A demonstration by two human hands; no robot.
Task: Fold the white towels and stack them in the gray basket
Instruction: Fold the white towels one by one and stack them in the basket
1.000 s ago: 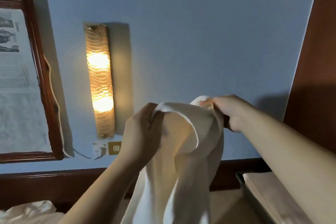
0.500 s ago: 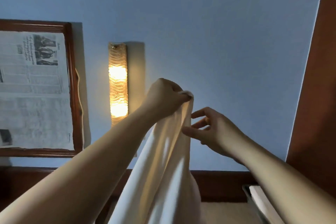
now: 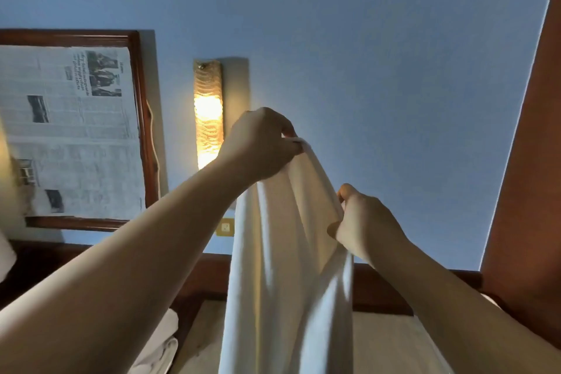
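While the left hand pinches the top corner of a hanging white cloth towel, it holds it high. Lower down, the right hand grips the towel's side edge.

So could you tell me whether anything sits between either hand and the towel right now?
Nothing does. The left hand pinches the towel at its top corner, and the right hand grips its edge lower down. The basket is not in view, so that path cannot be judged.

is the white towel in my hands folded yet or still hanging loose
Not folded. The white towel hangs in long loose drapes. The left hand pinches its top corner, and the right hand grips its edge lower down.
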